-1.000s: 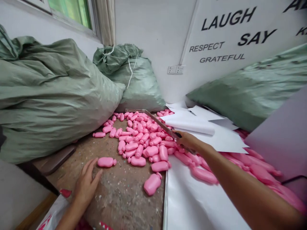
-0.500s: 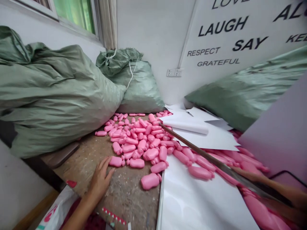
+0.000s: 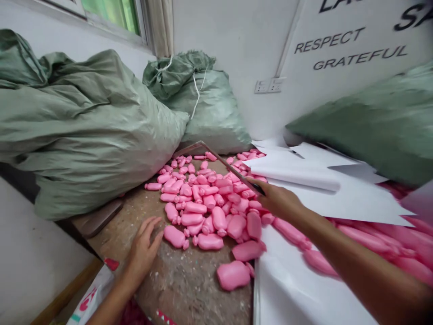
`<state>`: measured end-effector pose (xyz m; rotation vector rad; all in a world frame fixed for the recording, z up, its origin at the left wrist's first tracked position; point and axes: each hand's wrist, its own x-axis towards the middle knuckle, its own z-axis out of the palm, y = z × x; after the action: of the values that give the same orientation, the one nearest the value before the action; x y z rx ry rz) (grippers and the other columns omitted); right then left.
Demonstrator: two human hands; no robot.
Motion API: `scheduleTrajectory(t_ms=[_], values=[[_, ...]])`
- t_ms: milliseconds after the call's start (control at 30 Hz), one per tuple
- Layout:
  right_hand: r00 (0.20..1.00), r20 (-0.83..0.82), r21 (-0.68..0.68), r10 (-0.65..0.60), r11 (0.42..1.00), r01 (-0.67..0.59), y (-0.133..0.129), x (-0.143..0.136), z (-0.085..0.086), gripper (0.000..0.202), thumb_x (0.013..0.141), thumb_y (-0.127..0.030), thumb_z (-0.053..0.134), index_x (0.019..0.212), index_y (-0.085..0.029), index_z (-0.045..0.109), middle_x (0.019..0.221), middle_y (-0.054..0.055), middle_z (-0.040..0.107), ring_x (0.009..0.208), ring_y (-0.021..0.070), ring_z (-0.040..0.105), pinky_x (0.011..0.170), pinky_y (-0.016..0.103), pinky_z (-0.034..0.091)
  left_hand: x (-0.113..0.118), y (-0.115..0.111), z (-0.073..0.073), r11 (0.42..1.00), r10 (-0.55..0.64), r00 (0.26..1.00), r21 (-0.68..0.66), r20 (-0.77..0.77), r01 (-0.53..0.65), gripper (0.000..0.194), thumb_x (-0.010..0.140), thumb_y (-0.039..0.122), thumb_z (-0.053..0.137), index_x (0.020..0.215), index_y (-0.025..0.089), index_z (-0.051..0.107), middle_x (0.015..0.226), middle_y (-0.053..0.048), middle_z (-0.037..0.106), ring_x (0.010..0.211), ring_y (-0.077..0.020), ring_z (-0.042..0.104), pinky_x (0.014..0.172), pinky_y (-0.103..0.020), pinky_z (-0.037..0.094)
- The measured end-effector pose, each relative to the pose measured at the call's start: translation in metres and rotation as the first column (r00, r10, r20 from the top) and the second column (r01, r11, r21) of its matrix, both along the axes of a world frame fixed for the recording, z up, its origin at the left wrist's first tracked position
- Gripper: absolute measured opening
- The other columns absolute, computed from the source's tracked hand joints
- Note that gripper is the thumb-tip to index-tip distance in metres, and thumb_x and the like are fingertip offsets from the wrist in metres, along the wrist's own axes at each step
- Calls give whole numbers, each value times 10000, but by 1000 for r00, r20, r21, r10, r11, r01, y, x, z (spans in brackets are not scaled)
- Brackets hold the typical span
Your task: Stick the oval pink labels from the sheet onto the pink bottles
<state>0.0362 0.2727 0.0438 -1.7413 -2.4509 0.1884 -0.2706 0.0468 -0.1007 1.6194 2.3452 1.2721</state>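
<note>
A pile of glossy pink bottle-shaped pieces [image 3: 203,207] lies on the worn brown tabletop [image 3: 189,275]. My left hand [image 3: 144,248] hovers or rests at the pile's near left side, fingers apart and holding nothing. In my right hand [image 3: 270,196] is a long thin bar with a bent end [image 3: 221,160], gripped by its dark handle end. The bar reaches over the pile, and its bent far part lies behind the rear pieces, near the sacks. White sheets [image 3: 301,207] lie right of the pile, with more pink pieces [image 3: 365,239] on and beside them.
A big green sack [image 3: 101,131] bulges over the table's left side. Another tied sack [image 3: 216,108] stands at the back wall, and a third sack [image 3: 372,122] leans at the right. A dark flat object [image 3: 103,219] lies at the left edge. Wall sockets [image 3: 269,85] are behind.
My right hand has come forward and left from the right edge, carrying the bar's bent end to the back of the pile. My view has turned; the left hand stays beside the pieces.
</note>
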Motion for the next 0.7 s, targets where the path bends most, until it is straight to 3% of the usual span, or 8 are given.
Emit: scheduleTrajectory(t_ms=[133, 233, 367, 467, 600, 700], values=[[998, 53, -50, 37, 998, -34, 9, -54, -10, 741, 842, -85, 475, 1551, -291, 407, 1061, 131, 761, 860, 277, 719, 598, 280, 403, -57, 40, 11, 993, 119, 993, -26, -15, -119, 403, 912, 329, 557, 1277, 170, 613, 1330, -144, 606, 1270, -286, 566, 1120, -508, 425], [995, 58, -124, 76, 990, -68, -6, -62, -15, 758, 836, -69, 476, 1549, -313, 399, 879, 79, 757, 685, 212, 693, 529, 246, 358, -91, 74, 15, 983, 178, 984, -51, -18, -179, 394, 930, 335, 608, 1285, 165, 593, 1350, -135, 591, 1247, -285, 570, 1061, -530, 465], [992, 39, -182, 120, 977, -111, -23, -61, -11, 705, 866, -95, 481, 1522, -349, 431, 772, 30, 710, 527, 148, 605, 455, 222, 296, -113, 107, 15, 967, 240, 971, -92, -4, -239, 407, 939, 373, 618, 1296, 180, 581, 1342, -118, 589, 1167, -263, 607, 973, -505, 528], [991, 25, -235, 130, 964, -121, -26, -49, 0, 716, 867, -85, 477, 1536, -332, 410, 680, 10, 672, 453, 141, 575, 421, 216, 305, -119, 120, 11, 954, 278, 960, -119, 19, -274, 405, 939, 372, 618, 1293, 179, 581, 1325, -117, 596, 1141, -255, 618, 951, -490, 541], [991, 12, -297, 132, 947, -123, -25, -8, 5, 715, 872, -79, 474, 1538, -331, 414, 650, -2, 677, 391, 150, 579, 424, 239, 387, -119, 133, 6, 958, 273, 961, -108, 53, -266, 408, 939, 373, 619, 1297, 181, 580, 1336, -118, 590, 1151, -258, 613, 956, -492, 539], [986, 5, -154, 168, 974, -165, -35, 32, -6, 618, 875, -117, 533, 1442, -364, 557, 657, -4, 707, 391, 151, 587, 455, 250, 415, -114, 136, 6, 969, 240, 968, -77, 73, -235, 403, 939, 371, 619, 1293, 182, 582, 1334, -117, 591, 1147, -256, 615, 954, -489, 541]])
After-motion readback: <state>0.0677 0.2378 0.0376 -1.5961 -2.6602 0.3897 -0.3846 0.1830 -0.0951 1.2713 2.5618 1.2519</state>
